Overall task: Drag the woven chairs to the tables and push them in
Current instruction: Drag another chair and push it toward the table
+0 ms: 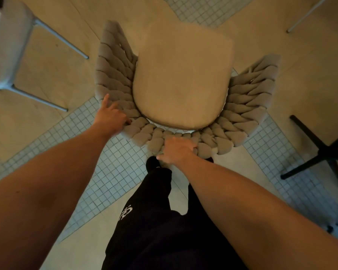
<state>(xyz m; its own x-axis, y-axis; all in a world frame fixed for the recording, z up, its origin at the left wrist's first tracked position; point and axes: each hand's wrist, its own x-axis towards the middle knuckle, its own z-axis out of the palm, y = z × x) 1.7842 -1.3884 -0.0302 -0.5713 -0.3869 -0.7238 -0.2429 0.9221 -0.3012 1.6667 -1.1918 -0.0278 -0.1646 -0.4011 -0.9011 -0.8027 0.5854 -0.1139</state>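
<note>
A woven chair with a thick braided beige back and arms and a tan seat cushion stands right in front of me, seen from above. My left hand grips the back's rim at its left curve, the index finger pointing forward along the weave. My right hand grips the middle of the back's rim, fingers curled over the braids. My black trouser leg and shoe are just behind the chair.
A pale grey chair with thin metal legs stands at the left. A black cross-shaped table base lies on the floor at the right. Another thin leg shows at top right. The floor mixes beige slabs and small-tile strips.
</note>
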